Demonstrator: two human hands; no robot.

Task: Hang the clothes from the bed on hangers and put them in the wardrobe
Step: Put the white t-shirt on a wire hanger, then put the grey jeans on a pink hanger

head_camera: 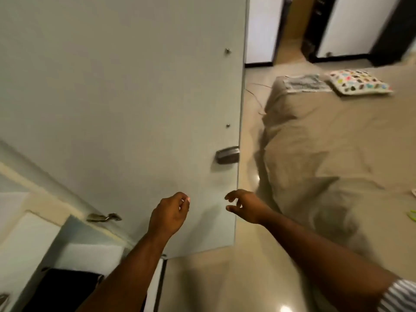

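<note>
At six o'clock hover two empty hands, left hand (171, 212) loosely curled, right hand (245, 207) half-spread, before one pale grey wardrobe door (112, 97) at ten o'clock. One tan-sheeted bed (326, 154) at three o'clock bears one folded grey cloth (306, 83) and one multicoloured pillow (360, 82).

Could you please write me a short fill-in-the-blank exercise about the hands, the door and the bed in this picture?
1. The left hand and the right hand both hold ____.
2. In the picture, the metal handle sits near the ____ edge of the wardrobe door.
3. The multicoloured pillow lies on the ____.
Missing words: nothing; right; bed.
</note>
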